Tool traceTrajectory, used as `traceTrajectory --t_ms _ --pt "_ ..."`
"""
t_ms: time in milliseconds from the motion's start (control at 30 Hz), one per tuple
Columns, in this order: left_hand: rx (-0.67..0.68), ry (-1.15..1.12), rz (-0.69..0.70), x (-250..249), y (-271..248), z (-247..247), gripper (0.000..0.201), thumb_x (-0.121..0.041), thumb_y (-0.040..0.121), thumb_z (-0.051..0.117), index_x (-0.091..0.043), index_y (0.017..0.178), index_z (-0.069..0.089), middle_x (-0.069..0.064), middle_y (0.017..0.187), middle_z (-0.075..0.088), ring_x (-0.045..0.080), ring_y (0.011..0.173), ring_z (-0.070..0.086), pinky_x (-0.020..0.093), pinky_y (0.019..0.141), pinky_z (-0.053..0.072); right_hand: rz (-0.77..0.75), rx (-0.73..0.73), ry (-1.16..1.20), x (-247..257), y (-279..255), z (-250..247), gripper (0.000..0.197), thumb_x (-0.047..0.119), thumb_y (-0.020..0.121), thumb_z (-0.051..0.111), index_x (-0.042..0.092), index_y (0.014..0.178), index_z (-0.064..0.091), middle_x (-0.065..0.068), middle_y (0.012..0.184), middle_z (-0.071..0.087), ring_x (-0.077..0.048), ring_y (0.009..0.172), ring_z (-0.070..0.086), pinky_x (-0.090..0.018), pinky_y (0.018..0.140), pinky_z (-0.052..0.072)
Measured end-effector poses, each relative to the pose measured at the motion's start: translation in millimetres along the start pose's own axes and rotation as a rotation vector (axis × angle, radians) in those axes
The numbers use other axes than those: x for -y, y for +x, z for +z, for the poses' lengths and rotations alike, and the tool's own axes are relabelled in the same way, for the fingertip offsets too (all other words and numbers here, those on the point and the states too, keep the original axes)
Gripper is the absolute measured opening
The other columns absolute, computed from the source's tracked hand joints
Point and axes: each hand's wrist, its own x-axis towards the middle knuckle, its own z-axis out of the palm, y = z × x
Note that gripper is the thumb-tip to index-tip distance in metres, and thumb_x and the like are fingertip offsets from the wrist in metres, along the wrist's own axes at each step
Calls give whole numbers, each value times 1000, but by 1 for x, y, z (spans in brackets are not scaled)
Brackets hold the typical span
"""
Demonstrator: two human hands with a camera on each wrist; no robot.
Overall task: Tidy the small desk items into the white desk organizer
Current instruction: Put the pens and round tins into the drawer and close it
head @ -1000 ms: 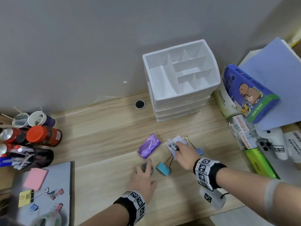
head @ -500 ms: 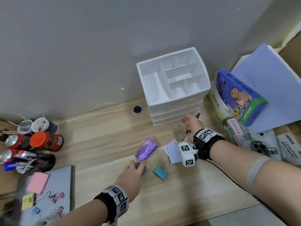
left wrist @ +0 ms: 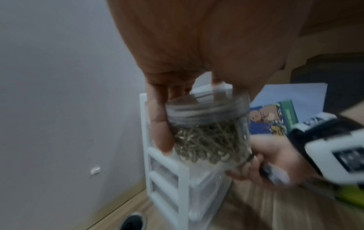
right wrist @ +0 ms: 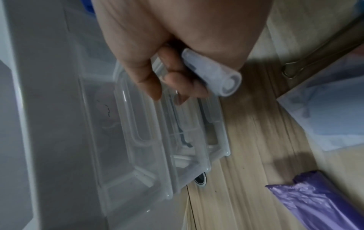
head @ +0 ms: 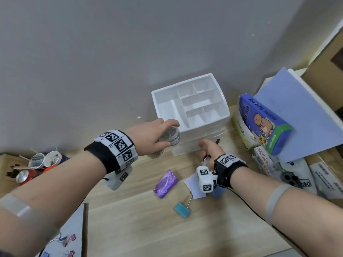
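Note:
The white desk organizer (head: 191, 106) stands against the wall, its top compartments bare. My left hand (head: 167, 134) grips a clear jar of paper clips (head: 169, 135) by its lid, in the air at the organizer's front left corner. The left wrist view shows the jar (left wrist: 208, 140) beside the organizer (left wrist: 177, 179). My right hand (head: 209, 148) holds a pen (head: 217, 140) in front of the drawers. In the right wrist view its fingers (right wrist: 177, 87) curl round the pen (right wrist: 212, 74), close to a translucent drawer (right wrist: 149, 140).
On the desk lie a purple packet (head: 166, 183), a teal binder clip (head: 182, 209) and white note paper (head: 193, 184). A blue tissue box (head: 263, 123) and packages crowd the right. Cups and cans (head: 37, 164) stand at the left. A cable hole (left wrist: 133, 222) is beside the organizer.
My left hand lifted the jar off the desk up to the organizer's front left corner. My right hand took the pen from the note paper to the drawer fronts and stays there.

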Motion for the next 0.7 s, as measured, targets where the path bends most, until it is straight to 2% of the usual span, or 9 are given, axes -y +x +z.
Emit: traceTrajectory --t_ms 200,300,367,433,467,533,600,667,700 --pt "-9 -56 0 -6 8 0 56 -41 94 54 -40 140 22 5 131 51 27 104 61 45 91 50 -45 -106 -97 -28 -17 -26 37 31 74 76 8 103 72 -3 42 41 -19 39 40 -23 47 37" --pt "-1 -62 7 -6 9 -1 56 -41 95 54 -40 140 22 5 130 51 27 103 62 45 91 50 -103 -182 -138 -38 -32 -41 43 37 77 76 7 107 68 -4 57 51 -17 44 45 -25 46 43" --pt "-4 -65 9 -6 9 -1 55 -41 95 54 -41 139 21 5 130 51 26 102 62 45 91 50 -245 -318 -233 -32 -54 -51 37 36 85 65 6 108 62 -6 76 59 -20 60 53 -32 59 49" --pt "-12 -71 7 -7 9 -1 55 -42 95 54 -42 139 21 4 130 51 26 101 62 45 90 50 -539 -392 -466 -16 -75 -60 22 27 96 50 7 103 56 -5 79 57 -17 63 51 -27 57 35" --pt "-16 -71 6 -7 9 -1 55 -42 95 53 -43 138 20 4 130 51 26 100 62 45 89 51 -707 -354 -650 -7 -84 -62 15 25 99 46 12 99 53 -1 77 55 -17 63 51 -27 55 32" --pt "-28 -71 6 -8 9 -1 55 -41 95 53 -43 138 20 4 129 51 26 98 62 46 88 51 -965 -166 -1096 12 -92 -59 4 23 98 45 22 95 48 9 78 51 -20 69 54 -31 60 36" --pt "-42 -85 7 -8 9 0 56 -40 95 54 -42 139 20 4 127 51 27 97 62 46 87 52 -1069 29 -1582 27 -81 -48 1 24 95 44 24 96 45 8 85 51 -21 79 55 -37 73 43" --pt "-46 -94 6 -8 8 1 56 -40 95 54 -41 139 20 4 127 51 27 97 62 46 88 51 -1074 130 -1870 36 -68 -28 13 27 94 42 21 102 50 0 98 59 -25 91 56 -44 89 44" --pt "-45 -93 5 -8 8 1 56 -40 95 54 -41 139 20 5 127 51 27 98 62 46 88 51 -1063 143 -1956 37 -60 -19 19 26 91 44 19 106 53 -3 104 62 -27 97 58 -44 92 42"
